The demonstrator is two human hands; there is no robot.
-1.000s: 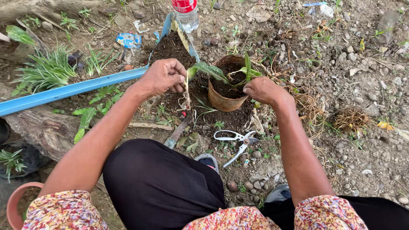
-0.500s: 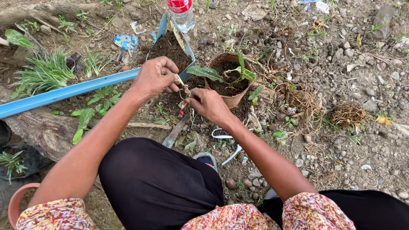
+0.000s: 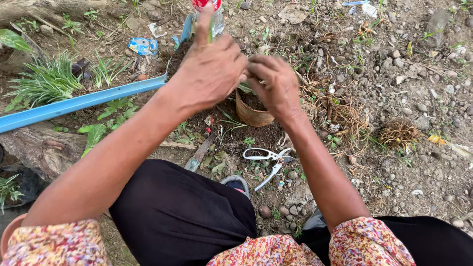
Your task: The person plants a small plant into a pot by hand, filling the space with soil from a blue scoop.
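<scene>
My left hand (image 3: 209,69) and my right hand (image 3: 276,83) are raised close to the camera and meet above a small brown pot (image 3: 252,114) filled with dark soil. A green leaf blade (image 3: 211,28) sticks up from the left hand's fingers, so that hand grips a small plant. The right hand's fingers are curled at the plant's base, which the hands hide. White-handled shears (image 3: 268,160) lie shut on the ground near my knees.
A long blue pipe (image 3: 79,102) runs across the left. A plastic bottle with a red label (image 3: 209,10) stands beyond the hands. Dried root clumps (image 3: 399,133) lie on stony ground at right. A grassy plant (image 3: 47,79) grows at left. A terracotta pot rim (image 3: 7,234) shows bottom left.
Both hands rose from beside the pot toward the camera and came together around the small plant. The right hand left the pot rim a second ago and joined the left.
</scene>
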